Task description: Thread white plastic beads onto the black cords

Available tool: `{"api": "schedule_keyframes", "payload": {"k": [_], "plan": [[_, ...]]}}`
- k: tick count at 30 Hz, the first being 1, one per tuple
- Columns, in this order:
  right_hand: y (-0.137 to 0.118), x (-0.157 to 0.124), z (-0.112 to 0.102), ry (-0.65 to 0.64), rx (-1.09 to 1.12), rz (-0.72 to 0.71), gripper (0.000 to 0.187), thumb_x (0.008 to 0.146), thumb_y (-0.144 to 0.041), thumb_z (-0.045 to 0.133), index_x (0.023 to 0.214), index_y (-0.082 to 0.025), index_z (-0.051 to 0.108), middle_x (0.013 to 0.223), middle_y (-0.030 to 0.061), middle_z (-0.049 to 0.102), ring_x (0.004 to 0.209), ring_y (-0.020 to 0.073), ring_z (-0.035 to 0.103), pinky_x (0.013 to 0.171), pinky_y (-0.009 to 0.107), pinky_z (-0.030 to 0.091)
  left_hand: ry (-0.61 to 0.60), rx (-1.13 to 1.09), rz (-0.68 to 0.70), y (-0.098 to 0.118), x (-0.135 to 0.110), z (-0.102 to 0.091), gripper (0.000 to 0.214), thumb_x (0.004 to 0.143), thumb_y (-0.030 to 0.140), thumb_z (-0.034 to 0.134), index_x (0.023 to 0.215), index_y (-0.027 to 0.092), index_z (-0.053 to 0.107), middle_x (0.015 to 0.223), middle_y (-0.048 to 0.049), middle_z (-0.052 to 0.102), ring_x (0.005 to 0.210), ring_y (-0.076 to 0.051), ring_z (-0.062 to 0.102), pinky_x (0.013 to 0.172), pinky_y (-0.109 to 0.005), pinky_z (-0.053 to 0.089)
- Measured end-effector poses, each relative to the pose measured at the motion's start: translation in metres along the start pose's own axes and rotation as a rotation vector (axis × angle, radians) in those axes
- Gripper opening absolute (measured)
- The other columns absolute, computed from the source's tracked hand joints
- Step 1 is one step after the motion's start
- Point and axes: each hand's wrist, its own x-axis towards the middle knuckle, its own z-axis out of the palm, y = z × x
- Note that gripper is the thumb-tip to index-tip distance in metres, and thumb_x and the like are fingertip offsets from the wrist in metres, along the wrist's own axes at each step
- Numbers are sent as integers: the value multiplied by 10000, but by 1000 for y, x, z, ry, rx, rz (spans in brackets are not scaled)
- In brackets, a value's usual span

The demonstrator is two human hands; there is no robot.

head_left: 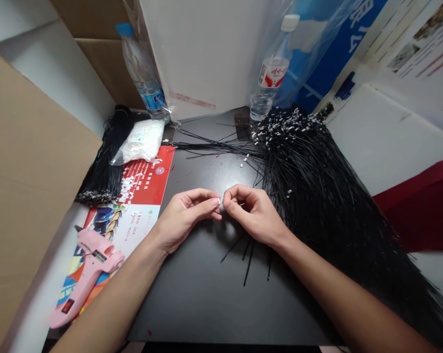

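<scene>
Two bare hands, the left hand (pixel 184 220) and the right hand (pixel 254 215), meet mid-worktop (pixel 203 304), their fingers (pixel 207 198) pinched together on a small white piece (pixel 219 204). Long black strands (pixel 317 196) with white tips fan out at 2 o'clock, a pink hot glue gun (pixel 85 274) lies at 8 o'clock, and a white plastic bag (pixel 140 142) sits at 11 o'clock.
</scene>
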Motion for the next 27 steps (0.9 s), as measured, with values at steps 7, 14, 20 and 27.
{"api": "schedule_keyframes", "payload": {"k": [7, 14, 20, 27], "plan": [[0, 0, -1, -13, 2, 10, 179, 830, -336, 614, 767, -171, 590, 676, -3, 563, 611, 98, 487, 544, 213, 381, -23, -21, -20, -1, -1, 2, 153, 693, 241, 839, 774, 134, 767, 777, -24, 694, 672, -94, 637, 711, -205, 565], [2, 0, -2, -43, 13, 10, 188, 833, -342, 613, 766, -169, 590, 648, -11, 554, 590, 94, 474, 540, 211, 380, -34, 0, -24, -1, -1, 2, 161, 695, 262, 830, 778, 142, 764, 785, -27, 695, 673, -105, 638, 743, -236, 566], [1, 0, -2, -49, 16, 29, 156, 820, -308, 605, 764, -163, 595, 634, -20, 543, 558, 81, 433, 517, 205, 347, -67, 15, -2, -2, -1, 0, 123, 729, 245, 814, 790, 147, 770, 779, -20, 695, 677, -95, 641, 718, -198, 543], [0, -2, -1, -3, -79, 44, 143, 811, -290, 604, 766, -155, 608, 605, -34, 508, 526, 70, 392, 497, 200, 317, -45, 99, 33, -5, 0, -3, 116, 768, 255, 788, 824, 155, 768, 754, -17, 700, 691, -99, 641, 732, -197, 526]]}}
